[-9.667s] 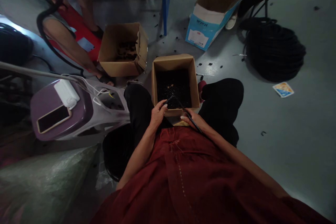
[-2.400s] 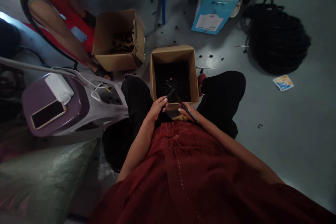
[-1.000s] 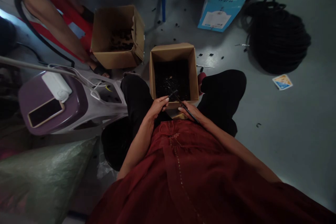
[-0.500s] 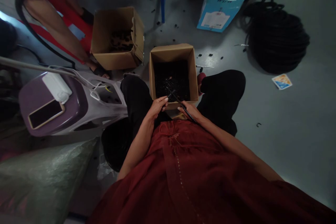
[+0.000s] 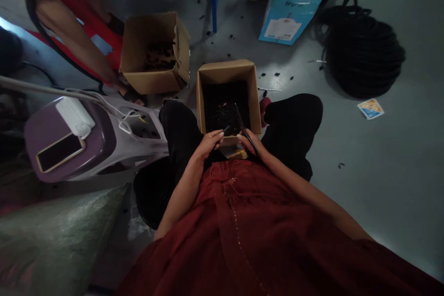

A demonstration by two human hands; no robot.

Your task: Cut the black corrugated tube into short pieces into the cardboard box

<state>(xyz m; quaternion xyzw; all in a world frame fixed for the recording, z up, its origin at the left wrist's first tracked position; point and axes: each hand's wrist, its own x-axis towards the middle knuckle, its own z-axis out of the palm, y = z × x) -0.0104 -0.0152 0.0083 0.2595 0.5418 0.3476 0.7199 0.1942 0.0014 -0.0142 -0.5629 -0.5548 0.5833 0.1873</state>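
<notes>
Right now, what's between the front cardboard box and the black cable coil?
In the head view, grey floor with small black pieces separates box and coil.

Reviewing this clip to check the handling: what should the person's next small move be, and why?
Probably bring the short black piece in the left hand to the black strip in the right hand. They are held apart above the near rim of the cardboard box, over the dark pieces inside.

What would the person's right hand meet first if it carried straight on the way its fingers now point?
Probably the near wall of the cardboard box, just ahead of the right hand, though depth is hard to judge from this view.
</notes>
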